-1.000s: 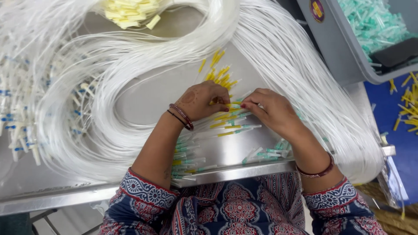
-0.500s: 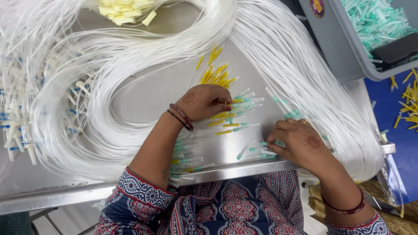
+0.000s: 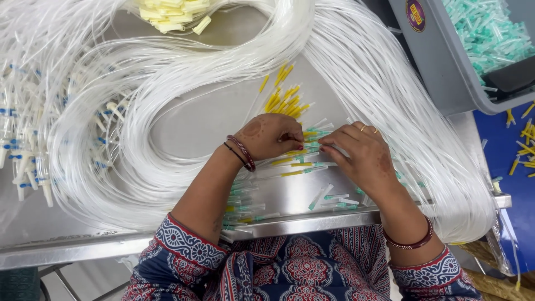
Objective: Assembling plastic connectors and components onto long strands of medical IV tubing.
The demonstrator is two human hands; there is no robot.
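the fingers of the left hand (image 3: 271, 135) and right hand (image 3: 361, 153) press together at their tips, meeting over a small green-capped piece (image 3: 313, 135) on the steel table (image 3: 200, 120); what exactly they pinch is hidden. yellow caps (image 3: 283, 100) lie just beyond, more green-capped pieces (image 3: 334, 198) near the table edge. the loops of white tubing (image 3: 390, 106) crowd both wrists, so a sleeve or bangle could likely snag a strand and drag pieces off the edge. the grey bin (image 3: 440, 72) sits well apart.
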